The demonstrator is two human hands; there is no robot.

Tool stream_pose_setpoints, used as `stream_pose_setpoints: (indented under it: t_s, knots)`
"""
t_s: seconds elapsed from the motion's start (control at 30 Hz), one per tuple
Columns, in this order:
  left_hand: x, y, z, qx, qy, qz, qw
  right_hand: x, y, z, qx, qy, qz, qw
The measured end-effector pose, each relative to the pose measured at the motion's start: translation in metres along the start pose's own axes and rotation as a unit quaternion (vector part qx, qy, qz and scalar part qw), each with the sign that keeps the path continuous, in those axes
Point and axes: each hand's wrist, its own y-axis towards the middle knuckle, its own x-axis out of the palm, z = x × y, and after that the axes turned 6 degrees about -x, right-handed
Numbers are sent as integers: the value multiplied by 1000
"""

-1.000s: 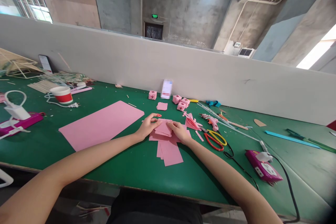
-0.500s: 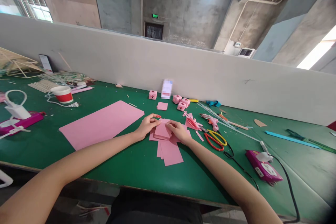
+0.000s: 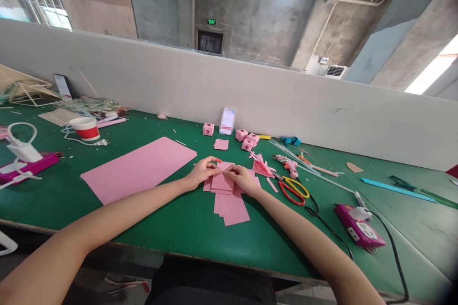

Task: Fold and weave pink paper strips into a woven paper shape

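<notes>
Between my two hands is a pink paper square [image 3: 222, 184], lying over other pink pieces. My left hand [image 3: 204, 172] pinches its upper left side, thumb and fingertips pressed together. On the upper right, my right hand [image 3: 243, 178] closes its thumb and index finger on the same paper. The fingertips of both hands almost meet, and whether a fold lies under them I cannot tell. Loose pink paper pieces [image 3: 236, 209] stick out below on the green table [image 3: 171, 228]. Just beyond my hands sits a small stack of pink squares [image 3: 221, 144].
Pink paper cubes [image 3: 247, 144] and a phone [image 3: 227, 121] stand near the partition [image 3: 161, 76]. To the right are scissors [image 3: 294, 189], a pink glue gun [image 3: 290, 167] and a magenta power strip [image 3: 359, 226]. Left lie a large pink sheet [image 3: 139, 169] and a paper cup [image 3: 86, 128].
Both hands have drawn slightly closer together at the paper's top edge. The paper square has straightened and shifted a little. Everything else on the table stays put.
</notes>
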Motion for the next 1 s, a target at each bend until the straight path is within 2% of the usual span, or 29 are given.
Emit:
stream_pose_setpoints:
  t_s: [0.17, 0.4, 0.6, 0.83, 1.0]
  knots:
    - [0, -1, 2, -2, 24, -20, 1000, 0, 0, -3, -2, -38, 0, 999]
    - [-1, -2, 5, -15, -7, -24, 1000, 1, 1, 0, -8, -41, 17, 999]
    - [-5, -1, 9, -44, -41, -41, 997, 1, 0, -4, 14, 1, 44, 999]
    - [-9, 3, 5, -42, -55, -45, 997, -1, 2, 3, 70, 95, 91, 989]
    - [-11, 3, 4, -45, -60, -40, 996, -1, 2, 2, 53, 102, 68, 991]
